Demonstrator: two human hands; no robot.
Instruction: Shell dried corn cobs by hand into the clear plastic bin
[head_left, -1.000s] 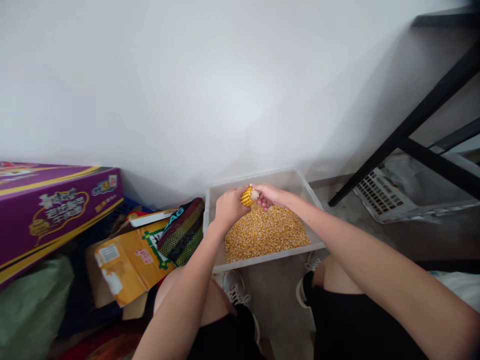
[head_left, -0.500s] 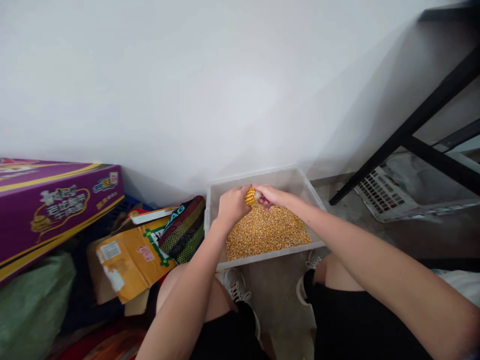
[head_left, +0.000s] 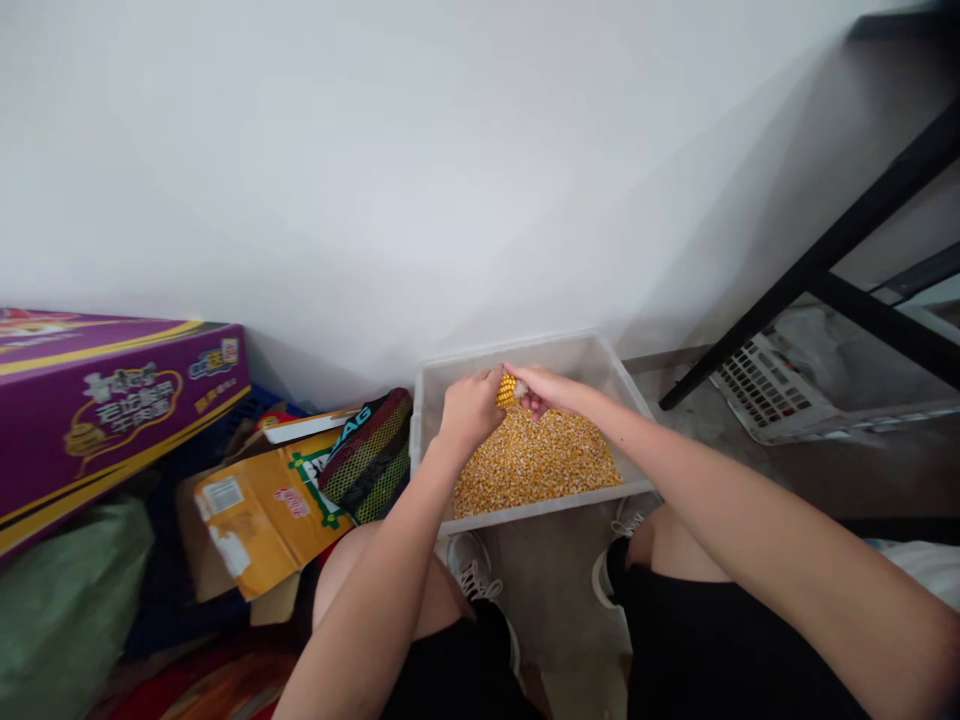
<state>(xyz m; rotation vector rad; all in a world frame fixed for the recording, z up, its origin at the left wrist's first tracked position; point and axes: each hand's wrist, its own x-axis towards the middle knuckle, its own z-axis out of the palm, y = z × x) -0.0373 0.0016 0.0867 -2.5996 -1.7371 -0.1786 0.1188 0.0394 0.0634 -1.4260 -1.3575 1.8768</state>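
An ear of corn (head_left: 507, 391) with yellow kernels is held between my two hands, its pale bare end toward the right. My left hand (head_left: 472, 408) wraps around the left part of the cob and hides it. On the other end, my right hand (head_left: 546, 391) is closed, its thumb against the kernels and its fingers curled under. Below both hands lies a heap of loose corn kernels (head_left: 536, 465), in a translucent plastic bin (head_left: 634, 395) on the floor.
At the left stand a purple carton (head_left: 120, 410), a torn yellow box (head_left: 262, 520), a mesh bag (head_left: 371, 460) and a green plastic bag (head_left: 71, 600). A black metal frame (head_left: 810, 270) and a white basket (head_left: 772, 390) are at the right. A white wall (head_left: 420, 170) rises behind the bin.
Both hands stay on the ear of corn over the bin, with only a slight shift of hands and cob. The view has moved a little.
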